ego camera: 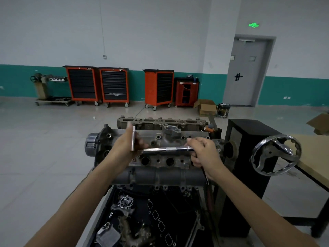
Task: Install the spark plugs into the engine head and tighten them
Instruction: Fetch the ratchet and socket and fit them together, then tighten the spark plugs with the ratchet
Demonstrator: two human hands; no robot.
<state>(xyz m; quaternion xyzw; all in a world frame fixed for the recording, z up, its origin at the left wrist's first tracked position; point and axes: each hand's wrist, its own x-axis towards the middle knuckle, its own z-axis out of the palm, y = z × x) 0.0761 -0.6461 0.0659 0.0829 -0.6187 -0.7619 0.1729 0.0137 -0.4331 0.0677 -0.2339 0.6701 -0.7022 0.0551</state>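
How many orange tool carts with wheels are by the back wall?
3. Two stand side by side on the left, the left cart and the middle cart; the third cart stands apart to the right, beside a smaller red cabinet. None looks hidden.

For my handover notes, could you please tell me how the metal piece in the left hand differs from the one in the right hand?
The socket tube in the left hand stands upright; the chrome bar in the right hand lies level. The socket tube looks shorter and duller, the chrome bar longer and shinier. Both are gripped above the engine head.
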